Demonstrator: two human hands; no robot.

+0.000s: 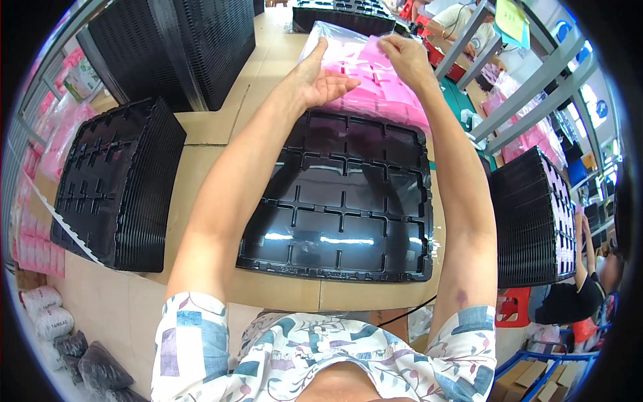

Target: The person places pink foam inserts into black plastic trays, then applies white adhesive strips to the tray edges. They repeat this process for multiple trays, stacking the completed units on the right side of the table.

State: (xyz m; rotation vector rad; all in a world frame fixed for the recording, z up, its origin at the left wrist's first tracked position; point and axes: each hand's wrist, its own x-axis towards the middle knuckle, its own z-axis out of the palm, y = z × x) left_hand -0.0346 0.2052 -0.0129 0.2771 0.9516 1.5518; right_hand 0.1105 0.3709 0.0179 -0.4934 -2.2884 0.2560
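Note:
Beyond a black plastic tray (pixel 335 194) with molded compartments, a clear plastic bag (pixel 328 33) lies on the table with several flat pink pouches (pixel 395 94) in and around it. My right hand (pixel 407 60) pinches one pink pouch (pixel 374 50) between thumb and fingertips, at the bag's right side. To its left, my left hand (pixel 321 79) is open, palm turned up and thumb raised against the clear bag. Its fingers stretch over the pink pouches and grip nothing that I can see. Both forearms pass above the tray's sides.
Black tray stacks stand at the left (pixel 120 187), far left (pixel 167 53) and right (pixel 536 214). Another stack (pixel 341 17) sits at the back. Grey metal bars (pixel 522 94) rise at the right. Other people (pixel 459 23) are farther off.

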